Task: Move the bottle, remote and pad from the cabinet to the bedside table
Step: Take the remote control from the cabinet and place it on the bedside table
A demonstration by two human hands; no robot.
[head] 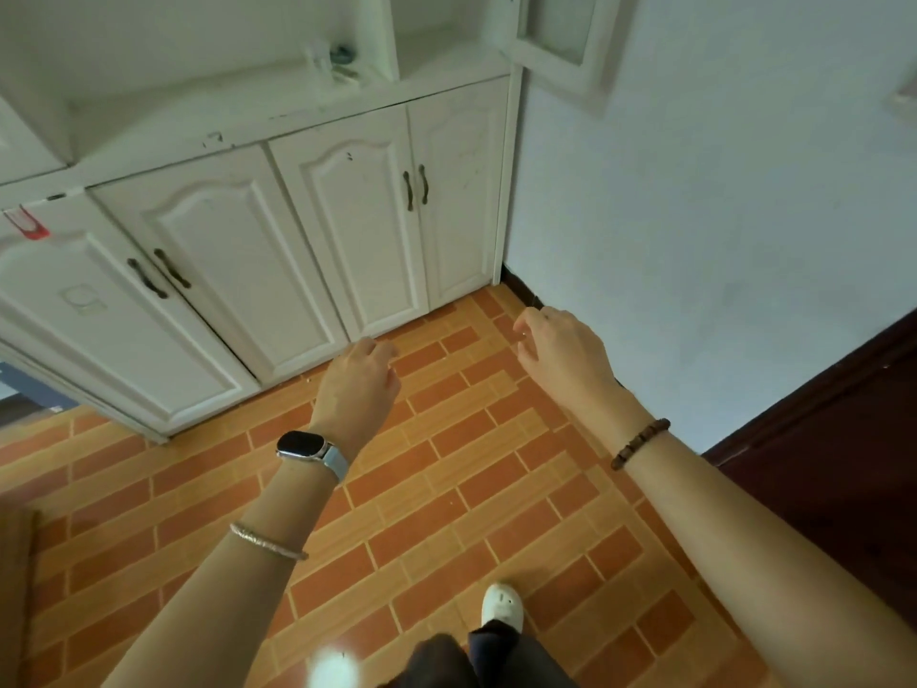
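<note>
A white cabinet [278,225] stands ahead against the wall, its lower doors closed. On its open shelf near the top sit a pale bottle [317,59], a small flat remote-like item [346,73] and a dark round thing [342,53], all blurred; I cannot pick out the pad for sure. My left hand [358,384], with a watch on the wrist, is stretched forward over the floor, fingers loosely curled and holding nothing. My right hand [558,352] reaches forward near the wall corner, fingers apart and bare.
Orange brick-pattern tiles [446,489] cover the floor. A pale wall [719,216] runs on the right, with a dark brown door or panel [843,464] at lower right. An open cabinet door [560,42] hangs at the top. My foot in a white shoe [502,605] is below.
</note>
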